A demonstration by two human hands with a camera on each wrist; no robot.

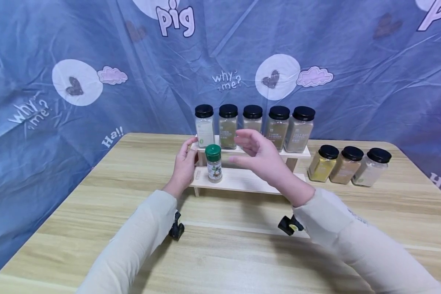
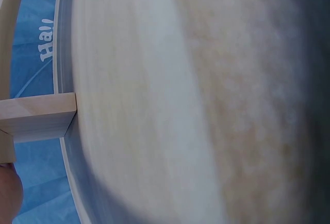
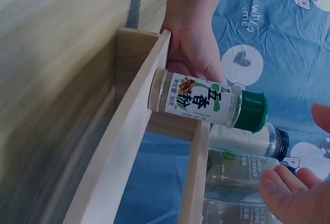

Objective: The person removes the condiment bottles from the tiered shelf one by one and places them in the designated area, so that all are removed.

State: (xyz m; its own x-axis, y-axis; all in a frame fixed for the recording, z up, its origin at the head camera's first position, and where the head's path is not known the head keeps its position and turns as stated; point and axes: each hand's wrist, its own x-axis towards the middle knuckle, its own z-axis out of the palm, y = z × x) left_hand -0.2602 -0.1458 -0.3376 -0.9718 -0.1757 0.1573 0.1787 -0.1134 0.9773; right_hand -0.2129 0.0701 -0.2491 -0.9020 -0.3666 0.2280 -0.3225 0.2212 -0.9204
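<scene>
A two-step wooden rack [image 1: 242, 181] stands on the table. On the left of its lower step is a small spice shaker [image 1: 214, 168] with a green cap, upright; its printed label shows in the right wrist view. My left hand [image 1: 184, 166] grips the rack's left end, thumb near the upper step. In the left wrist view only a fingertip [image 2: 9, 193] shows beside a wooden piece [image 2: 38, 116]. My right hand [image 1: 261, 157] hovers in front of the upper step, right of the shaker, fingers loosely bent with nothing in them, overlapping a middle jar.
Several black-lidded spice jars [image 1: 228, 126] line the upper step. To the right of the rack, three more jars stand on the table: a yellow one [image 1: 322, 164], a brownish one [image 1: 346, 166] and a pale one [image 1: 370, 168]. A blue printed cloth [image 1: 169, 81] hangs behind.
</scene>
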